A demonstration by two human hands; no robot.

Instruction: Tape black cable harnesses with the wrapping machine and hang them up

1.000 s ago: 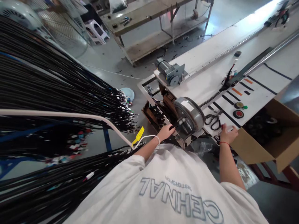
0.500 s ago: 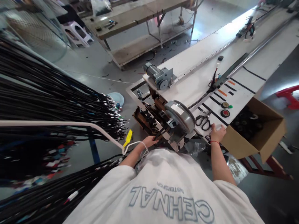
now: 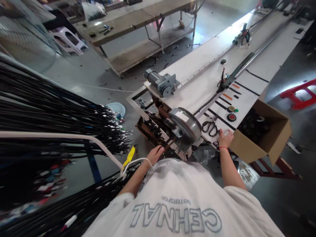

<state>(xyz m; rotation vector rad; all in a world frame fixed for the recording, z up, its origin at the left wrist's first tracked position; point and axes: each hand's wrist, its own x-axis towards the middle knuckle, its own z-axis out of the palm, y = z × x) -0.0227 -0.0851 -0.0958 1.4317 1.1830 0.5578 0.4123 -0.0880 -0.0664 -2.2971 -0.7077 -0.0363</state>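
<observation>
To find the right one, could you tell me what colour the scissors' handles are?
Black: the scissors by the right hand, seen in the head view.

Work station at the near end of a long bench, seen from above.

The bench runs from the near centre away to the far right. On its near end sits a drum, with a motor behind it. Right of the drum lie scissors, and two buttons just beyond them. The right hand rests on the bench edge beside the scissors; the left hand is before the drum, at the bench's near end. A box stands right of the right hand, against the bench side. Cables fill the left. A table stands behind, a stool left of it.
</observation>
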